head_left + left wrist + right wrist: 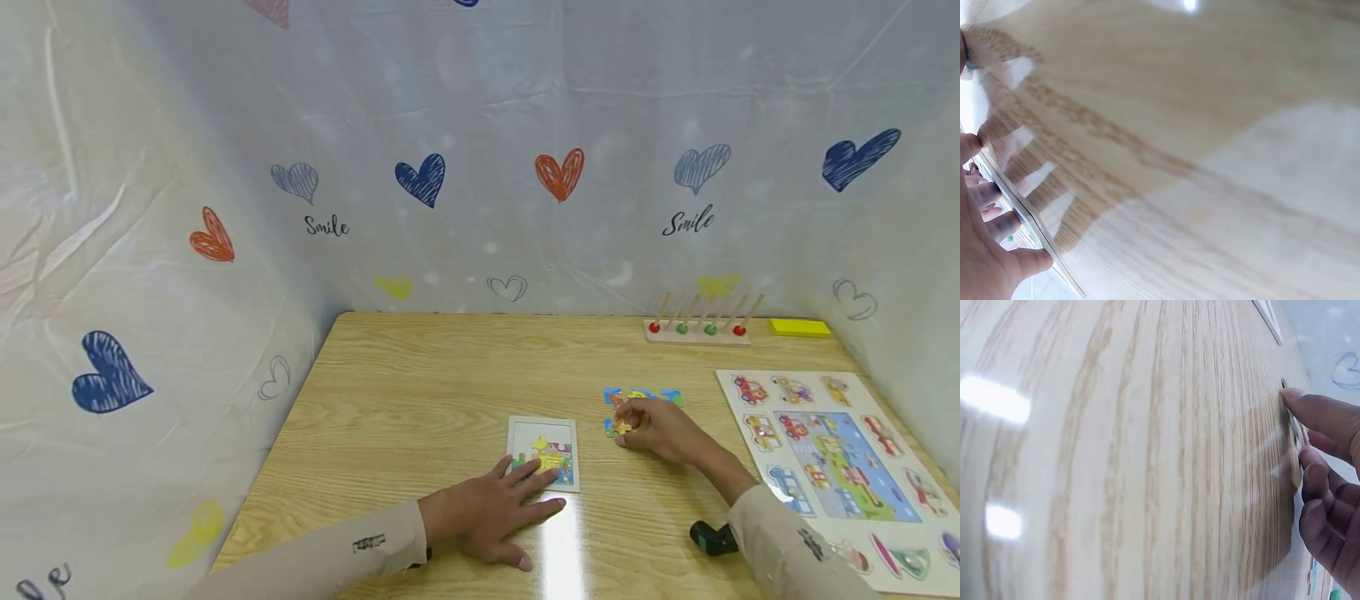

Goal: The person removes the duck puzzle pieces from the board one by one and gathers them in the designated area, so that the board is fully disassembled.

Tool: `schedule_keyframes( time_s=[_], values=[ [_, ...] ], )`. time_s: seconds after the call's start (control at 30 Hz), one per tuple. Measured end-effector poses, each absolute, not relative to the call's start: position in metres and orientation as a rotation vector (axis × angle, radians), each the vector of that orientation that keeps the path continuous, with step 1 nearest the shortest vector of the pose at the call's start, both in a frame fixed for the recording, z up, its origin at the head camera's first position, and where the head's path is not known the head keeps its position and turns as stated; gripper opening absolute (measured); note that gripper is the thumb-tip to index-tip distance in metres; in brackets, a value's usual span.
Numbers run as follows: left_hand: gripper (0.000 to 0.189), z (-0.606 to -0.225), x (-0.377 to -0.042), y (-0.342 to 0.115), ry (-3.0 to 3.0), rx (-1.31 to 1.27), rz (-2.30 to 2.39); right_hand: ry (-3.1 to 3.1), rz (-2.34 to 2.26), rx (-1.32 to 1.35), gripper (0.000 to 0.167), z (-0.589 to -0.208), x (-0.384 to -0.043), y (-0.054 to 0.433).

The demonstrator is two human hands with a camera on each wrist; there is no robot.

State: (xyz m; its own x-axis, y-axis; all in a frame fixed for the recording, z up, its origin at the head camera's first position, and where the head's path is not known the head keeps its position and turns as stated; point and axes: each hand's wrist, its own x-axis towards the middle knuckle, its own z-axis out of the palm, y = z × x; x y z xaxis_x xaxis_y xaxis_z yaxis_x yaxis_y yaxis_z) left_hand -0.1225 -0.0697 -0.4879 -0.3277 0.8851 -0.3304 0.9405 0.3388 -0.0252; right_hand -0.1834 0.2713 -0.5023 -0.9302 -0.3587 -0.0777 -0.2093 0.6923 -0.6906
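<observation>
A small white puzzle frame (pixel 543 419) lies on the table, its lower part filled with colourful pieces. My left hand (pixel 498 510) is spread out, its fingers resting on the near side of this frame and hiding part of it. In the left wrist view, the fingers (pixel 1002 225) touch the edge of the frame. Right of the frame, my right hand (pixel 662 430) pinches a jigsaw piece (pixel 622 427) between thumb and fingers, low at the table. Loose blue and yellow jigsaw pieces (pixel 671 395) lie just beyond that hand, partly covered by it.
A large vehicle puzzle board (pixel 813 400) lies at the right. Near the back wall stand a wooden peg stand (pixel 697 335) with red and green beads and a yellow block (pixel 799 327). A black object (pixel 712 538) is beside the right sleeve. Hanging sheets border the table.
</observation>
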Motion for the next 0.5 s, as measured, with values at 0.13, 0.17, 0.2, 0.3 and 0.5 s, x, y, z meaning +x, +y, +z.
schedule_keyframes(
  time_s=[0.13, 0.17, 0.2, 0.3, 0.5],
  values=[
    [0.083, -0.4886, -0.1225, -0.0692, 2.34, 1.631, -0.316, 2.717, -1.045, -0.454, 0.033, -0.5037, -0.1833, 0.2725],
    [0.083, -0.489, -0.1226, -0.0692, 2.34, 1.63, -0.312, 2.725, -1.033, -0.456, 0.032, -0.5038, -0.1833, 0.2729],
    [0.083, -0.4895, -0.1228, -0.0692, 2.34, 1.63, -0.308, 2.734, -1.023, -0.456, 0.031, -0.5038, -0.1833, 0.2733],
    [0.083, -0.4911, -0.1232, -0.0694, 2.345, 1.638, -0.31, 2.754, -1.005, -0.459, 0.027, -0.504, -0.1833, 0.2745],
    [0.084, -0.4943, -0.1245, -0.0699, 2.355, 1.658, -0.326, 2.766, -1.009, -0.494, 0.021, -0.5057, -0.1833, 0.2758]
  ],
)
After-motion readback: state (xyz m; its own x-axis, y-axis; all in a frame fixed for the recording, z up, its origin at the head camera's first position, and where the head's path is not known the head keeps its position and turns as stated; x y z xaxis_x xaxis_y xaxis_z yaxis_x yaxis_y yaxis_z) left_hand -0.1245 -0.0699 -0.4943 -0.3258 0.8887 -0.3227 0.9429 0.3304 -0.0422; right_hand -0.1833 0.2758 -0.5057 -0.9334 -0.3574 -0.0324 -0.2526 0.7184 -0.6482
